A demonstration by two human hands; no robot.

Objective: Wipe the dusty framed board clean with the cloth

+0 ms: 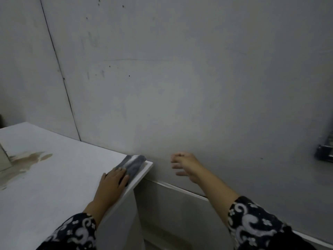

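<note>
The framed board (198,87) is a large dull grey panel standing upright ahead of me, with a white frame strip (180,188) along its lower edge. A grey cloth (134,164) with a pale streak lies folded on the far right corner of a white tabletop (54,186). My left hand (112,183) lies palm down on the near end of the cloth, fingers pressing it. My right hand (185,166) hovers in front of the board's lower part, blurred, fingers spread and holding nothing. Both arms wear dark patterned sleeves.
A brown stain (30,159) spreads over the tabletop's left part, beside a pale box (4,157) at the left edge. A dark metal object (325,154) shows at the right edge. Below the frame strip is a pale lower wall.
</note>
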